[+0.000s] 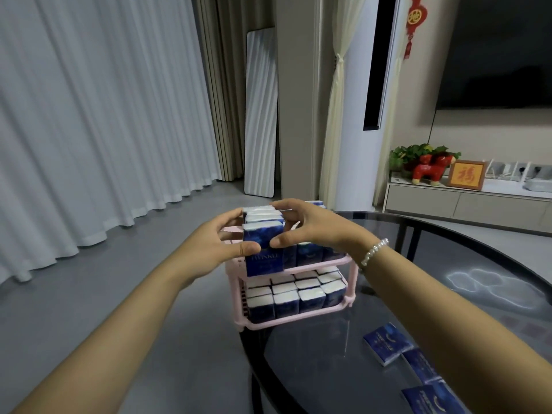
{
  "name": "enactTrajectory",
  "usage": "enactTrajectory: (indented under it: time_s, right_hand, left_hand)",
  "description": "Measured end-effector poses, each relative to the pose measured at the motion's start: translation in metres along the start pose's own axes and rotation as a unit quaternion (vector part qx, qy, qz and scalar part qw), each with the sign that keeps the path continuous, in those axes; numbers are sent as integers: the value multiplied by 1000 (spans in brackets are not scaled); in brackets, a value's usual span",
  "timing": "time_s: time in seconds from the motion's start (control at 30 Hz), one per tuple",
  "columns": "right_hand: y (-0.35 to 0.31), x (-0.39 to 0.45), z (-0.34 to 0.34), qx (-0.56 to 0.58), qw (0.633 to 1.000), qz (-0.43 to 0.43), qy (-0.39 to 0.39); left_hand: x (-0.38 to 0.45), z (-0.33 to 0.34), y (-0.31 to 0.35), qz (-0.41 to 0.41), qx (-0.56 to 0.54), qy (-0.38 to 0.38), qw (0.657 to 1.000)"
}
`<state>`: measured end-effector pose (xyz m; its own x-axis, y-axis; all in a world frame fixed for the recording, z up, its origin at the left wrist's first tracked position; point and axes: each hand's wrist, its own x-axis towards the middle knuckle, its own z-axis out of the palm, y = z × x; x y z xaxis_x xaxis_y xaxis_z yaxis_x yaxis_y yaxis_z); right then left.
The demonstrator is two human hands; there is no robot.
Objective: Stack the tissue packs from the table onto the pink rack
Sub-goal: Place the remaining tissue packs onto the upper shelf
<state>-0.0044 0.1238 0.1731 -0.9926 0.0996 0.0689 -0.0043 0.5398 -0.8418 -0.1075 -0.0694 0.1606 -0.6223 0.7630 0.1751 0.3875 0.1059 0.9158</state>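
The left hand and right hand together gripped a row of upright dark-blue, white-topped tissue packs over the two-tier pink plastic rack — more packs lay flat on the round dark glass table, rightward.

White pleated curtains hang to a grey floor, with beige drapes and a leaning mirror beside them. At right, 1 dark wall-mounted screen sits above a low cabinet.
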Motion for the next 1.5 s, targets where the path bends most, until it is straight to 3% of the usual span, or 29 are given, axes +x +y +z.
enactTrajectory:
  time_s: [0.3, 0.47, 0.57, 0.77, 0.97, 1.2, 1.33, 1.5]
  right_hand:
    - [21, 101, 1, -11, 999, 43, -29]
    - [37, 126, 1, -143, 986, 76, -31]
    - [38, 129, 4, -265, 961, 76, -16]
    - [32, 130, 10, -378, 922, 83, -24]
    - [28, 119, 12, -390, 918, 34, -57]
    - [34, 110, 13, -372, 927, 33, -34]
    - [37, 98, 14, -305, 952, 10, 8]
    - [39, 64, 20, -255, 956, -30, 139]
  left_hand:
    - [79, -44, -50, -56, 84, -3, 995]
    - [102, -41, -79, -71, 140, -27, 987]
    - [106, -33, -88, -61, 166, -28, 984]
    - [109, -28, -89, -51, 255, -56, 964]
    - [108, -21, -87, -21, 319, -110, 941]
    - [108, -21, -79, -29, 366, -141, 920]
    - [94, -19, -75, -21, 302, -95, 948]
    - [67, 0, -64, 32, 238, 7, 971]
